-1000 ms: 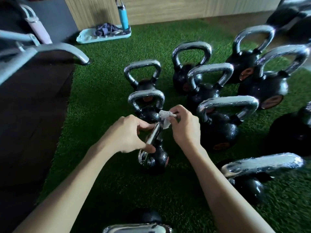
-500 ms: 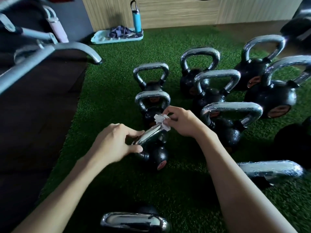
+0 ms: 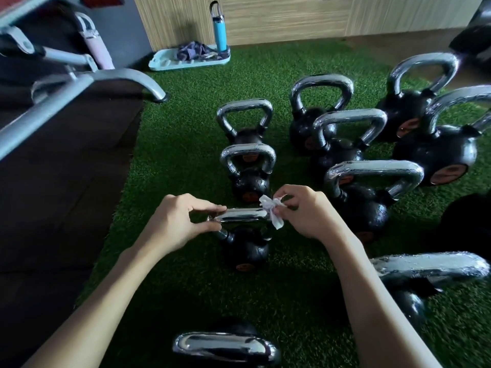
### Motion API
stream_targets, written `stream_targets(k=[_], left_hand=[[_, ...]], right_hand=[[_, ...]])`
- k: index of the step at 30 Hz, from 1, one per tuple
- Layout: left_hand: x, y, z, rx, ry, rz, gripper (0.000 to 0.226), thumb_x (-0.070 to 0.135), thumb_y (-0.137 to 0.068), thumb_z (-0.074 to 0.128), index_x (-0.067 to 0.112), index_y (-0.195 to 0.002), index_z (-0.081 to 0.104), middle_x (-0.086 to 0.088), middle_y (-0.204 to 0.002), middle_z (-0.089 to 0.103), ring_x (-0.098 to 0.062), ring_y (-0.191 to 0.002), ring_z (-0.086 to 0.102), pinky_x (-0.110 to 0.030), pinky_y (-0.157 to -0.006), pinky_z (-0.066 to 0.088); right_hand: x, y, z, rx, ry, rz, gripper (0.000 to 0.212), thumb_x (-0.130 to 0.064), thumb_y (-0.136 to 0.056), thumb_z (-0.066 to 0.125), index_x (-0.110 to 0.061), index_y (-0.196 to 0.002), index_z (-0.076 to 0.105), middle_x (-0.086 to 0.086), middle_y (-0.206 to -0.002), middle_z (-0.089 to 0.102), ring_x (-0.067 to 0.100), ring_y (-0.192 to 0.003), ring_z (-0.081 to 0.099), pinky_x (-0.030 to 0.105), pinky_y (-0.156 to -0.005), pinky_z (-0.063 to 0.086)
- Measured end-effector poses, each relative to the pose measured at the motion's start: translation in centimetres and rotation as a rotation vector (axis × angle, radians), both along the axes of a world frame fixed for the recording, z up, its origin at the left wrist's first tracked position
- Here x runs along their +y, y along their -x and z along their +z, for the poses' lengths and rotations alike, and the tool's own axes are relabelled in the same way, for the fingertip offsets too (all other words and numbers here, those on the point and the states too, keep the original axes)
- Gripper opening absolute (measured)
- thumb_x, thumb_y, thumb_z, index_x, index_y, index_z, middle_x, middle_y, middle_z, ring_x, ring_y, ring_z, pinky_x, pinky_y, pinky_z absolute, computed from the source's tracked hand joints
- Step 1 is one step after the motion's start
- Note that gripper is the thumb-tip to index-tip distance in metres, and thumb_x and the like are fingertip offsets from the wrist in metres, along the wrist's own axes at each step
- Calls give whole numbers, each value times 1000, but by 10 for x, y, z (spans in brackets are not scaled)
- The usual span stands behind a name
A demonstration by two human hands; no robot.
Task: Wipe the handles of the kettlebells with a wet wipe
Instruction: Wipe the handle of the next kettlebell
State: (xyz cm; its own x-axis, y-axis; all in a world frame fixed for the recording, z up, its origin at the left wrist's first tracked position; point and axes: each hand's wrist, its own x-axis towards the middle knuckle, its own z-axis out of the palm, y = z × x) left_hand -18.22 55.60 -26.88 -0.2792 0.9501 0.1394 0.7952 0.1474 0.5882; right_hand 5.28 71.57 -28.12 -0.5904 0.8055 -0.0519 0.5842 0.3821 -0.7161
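Observation:
A small black kettlebell [image 3: 245, 252] with a chrome handle [image 3: 243, 215] stands upright on the green turf [image 3: 186, 155]. My left hand [image 3: 176, 221] pinches the left end of that handle between thumb and fingers. My right hand [image 3: 309, 212] pinches a crumpled white wet wipe [image 3: 272, 211] against the handle's right end. Several more black kettlebells with chrome handles stand around, such as the kettlebell [image 3: 249, 179] just behind and a larger kettlebell [image 3: 364, 205] to the right.
A grey metal bench frame [image 3: 79, 83] stands over dark flooring on the left. At the back a pale blue tray [image 3: 186, 61] holds a cloth and a blue bottle [image 3: 220, 31]. Two more chrome kettlebell handles, a near handle [image 3: 225, 346] and a right handle [image 3: 430, 266], lie close to me.
The small kettlebell's handle turned from pointing away from me to lying crosswise. My left hand stayed on its left end, and my right hand with the wipe moved to its right end.

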Motion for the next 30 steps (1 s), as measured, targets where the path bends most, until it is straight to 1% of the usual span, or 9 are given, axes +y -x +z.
stream_targets(k=[4,6,9,11,15,18,21,25,30], left_hand=[[13,1,11,-113,-150,-58,35,41,-78,82,35,-111,74,20,-106,75,-4,-102,70,-36,-92,55],[34,7,17,-126,-209,-32,35,36,-85,78,30,-114,57,15,-111,72,-9,-91,71,-32,-79,55],[79,24,15,38,-134,2,44,47,-92,67,33,-124,40,12,-118,57,-7,-88,65,-27,-72,50],[111,40,11,167,-71,17,38,43,-96,63,32,-129,48,7,-115,53,-12,-94,60,-28,-75,45],[165,63,11,281,53,-36,42,46,-92,69,33,-132,63,1,-116,62,-19,-106,54,-30,-83,41],[185,75,7,188,70,-33,35,52,-89,70,40,-121,70,9,-94,59,-11,-93,51,-28,-73,38],[192,86,-5,114,12,-95,29,52,-88,71,42,-114,73,12,-96,68,-9,-99,52,-18,-70,37],[187,93,-20,73,-26,-93,31,53,-88,69,42,-117,65,13,-97,66,2,-89,46,-19,-66,34],[174,95,-37,-38,-100,-58,27,53,-89,68,41,-113,63,19,-101,65,8,-95,44,-16,-72,32]], right_hand=[[8,10,5,17,-72,-99,10,-36,-87,75,-32,-95,71,-7,-76,72,14,-64,64,29,-54,49],[18,21,13,79,-120,-177,9,-36,-88,74,-30,-95,71,-7,-74,71,16,-63,65,31,-55,52],[41,41,24,128,-194,-285,12,-37,-89,73,-29,-98,71,-5,-81,72,18,-68,66,33,-62,56],[57,56,27,137,-222,-331,12,-35,-89,73,-28,-98,71,-7,-84,71,17,-74,65,30,-65,53],[82,92,22,90,-321,-279,9,-31,-87,73,-26,-94,73,-7,-95,69,17,-87,63,29,-69,48],[96,116,22,68,-422,-233,13,-35,-87,73,-26,-96,74,-6,-100,71,16,-89,64,28,-68,46],[101,135,21,42,-510,-146,15,-33,-85,75,-27,-98,74,-10,-99,75,14,-90,67,27,-69,49],[97,148,12,47,-602,-69,20,-29,-81,76,-30,-101,75,-10,-96,76,16,-92,68,33,-76,57],[94,140,4,22,-645,-151,21,-33,-81,72,-31,-101,79,-11,-96,76,21,-91,56,35,-77,52]])
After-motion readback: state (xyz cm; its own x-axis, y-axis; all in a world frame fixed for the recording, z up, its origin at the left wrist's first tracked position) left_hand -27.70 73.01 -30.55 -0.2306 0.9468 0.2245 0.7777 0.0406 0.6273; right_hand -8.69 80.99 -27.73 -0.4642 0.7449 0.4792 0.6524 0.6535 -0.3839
